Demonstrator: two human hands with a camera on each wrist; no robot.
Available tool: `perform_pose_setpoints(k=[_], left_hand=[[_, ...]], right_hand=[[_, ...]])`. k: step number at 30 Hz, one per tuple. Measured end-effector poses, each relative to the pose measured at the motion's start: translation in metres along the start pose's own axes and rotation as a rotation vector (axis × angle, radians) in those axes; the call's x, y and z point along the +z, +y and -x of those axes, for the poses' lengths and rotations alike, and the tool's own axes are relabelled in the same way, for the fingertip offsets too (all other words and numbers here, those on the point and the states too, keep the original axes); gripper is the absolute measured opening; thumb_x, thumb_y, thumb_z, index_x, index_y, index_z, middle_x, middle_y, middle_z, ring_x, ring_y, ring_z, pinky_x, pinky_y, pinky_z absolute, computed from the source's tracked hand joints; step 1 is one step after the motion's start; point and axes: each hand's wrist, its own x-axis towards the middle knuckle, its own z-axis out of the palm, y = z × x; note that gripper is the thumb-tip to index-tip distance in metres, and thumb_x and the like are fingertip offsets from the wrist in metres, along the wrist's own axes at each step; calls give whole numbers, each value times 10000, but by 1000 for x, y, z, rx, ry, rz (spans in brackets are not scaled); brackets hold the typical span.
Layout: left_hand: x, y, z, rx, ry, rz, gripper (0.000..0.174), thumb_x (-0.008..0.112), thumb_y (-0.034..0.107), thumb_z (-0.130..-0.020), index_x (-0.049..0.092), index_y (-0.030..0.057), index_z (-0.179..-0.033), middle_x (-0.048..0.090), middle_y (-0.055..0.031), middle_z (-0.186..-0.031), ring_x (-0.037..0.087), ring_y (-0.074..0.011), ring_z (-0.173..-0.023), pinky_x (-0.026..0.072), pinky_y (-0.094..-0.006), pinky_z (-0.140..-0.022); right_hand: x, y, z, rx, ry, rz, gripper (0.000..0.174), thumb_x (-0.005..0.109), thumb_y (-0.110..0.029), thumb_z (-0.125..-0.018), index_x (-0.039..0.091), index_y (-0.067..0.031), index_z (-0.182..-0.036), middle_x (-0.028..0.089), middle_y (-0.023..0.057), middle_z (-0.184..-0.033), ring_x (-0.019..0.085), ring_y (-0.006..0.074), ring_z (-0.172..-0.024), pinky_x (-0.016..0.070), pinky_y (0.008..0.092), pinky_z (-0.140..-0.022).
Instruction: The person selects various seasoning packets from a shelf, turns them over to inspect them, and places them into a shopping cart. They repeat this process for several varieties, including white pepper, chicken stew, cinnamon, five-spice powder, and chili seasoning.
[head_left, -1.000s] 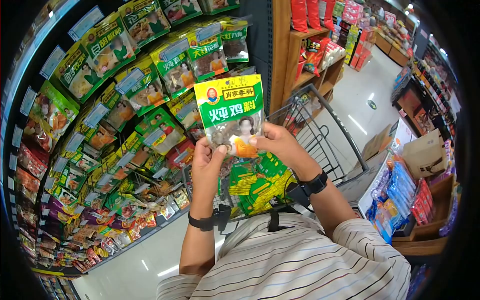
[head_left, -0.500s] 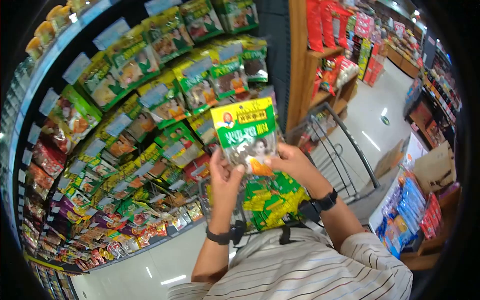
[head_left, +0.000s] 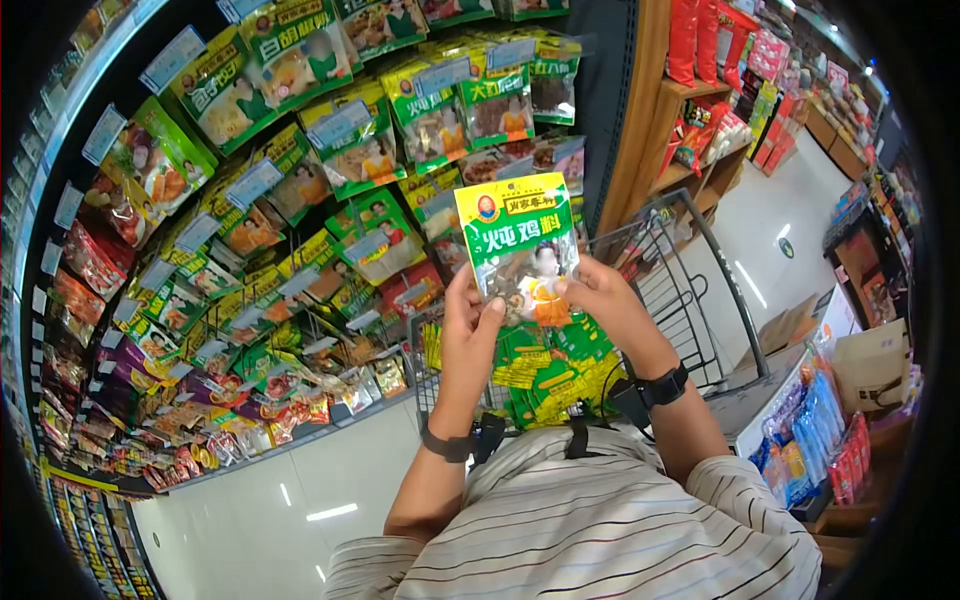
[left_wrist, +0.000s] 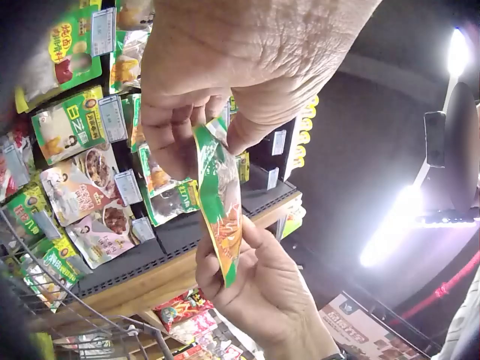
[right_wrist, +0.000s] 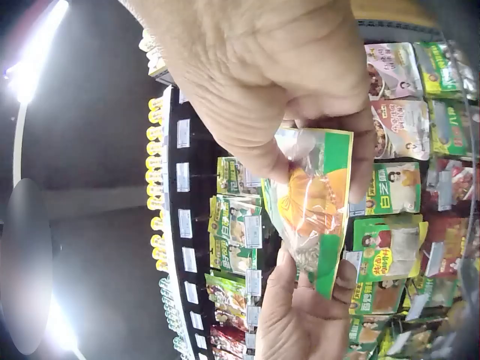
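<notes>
A green and yellow spice packet with a clear lower part is held upright in front of the person's body, its printed front toward the head camera. The left hand pinches its lower left corner, thumb on the front. At the lower right edge the right hand pinches it the same way. In the left wrist view the packet appears nearly edge-on between the left hand and the right hand. The right wrist view shows the packet between the right hand and the left hand.
Hanging packets fill the curved shelf display on the left. A metal cart stands beyond the hands, with many green and yellow packets inside. Wooden shelving rises behind it. Boxes and bagged goods are at the right.
The packet and both hands have shifted rightward in the head view, as has the display behind them. Both hands keep their pinch on the packet's lower part.
</notes>
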Motion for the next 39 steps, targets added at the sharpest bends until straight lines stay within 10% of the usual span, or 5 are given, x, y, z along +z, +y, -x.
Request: perform_pose_setpoints(k=[39], left_hand=[[-2, -19, -6, -43, -8, 43, 657, 624, 40, -917, 283, -9, -1476, 517, -70, -1102, 570, -133, -995, 488, -269, -826]], right_hand=[[3, 14, -7, -47, 35, -126, 310, 631, -185, -945, 599, -6, -1196, 643, -8, -1062, 563, 47, -939, 471, 239, -812]])
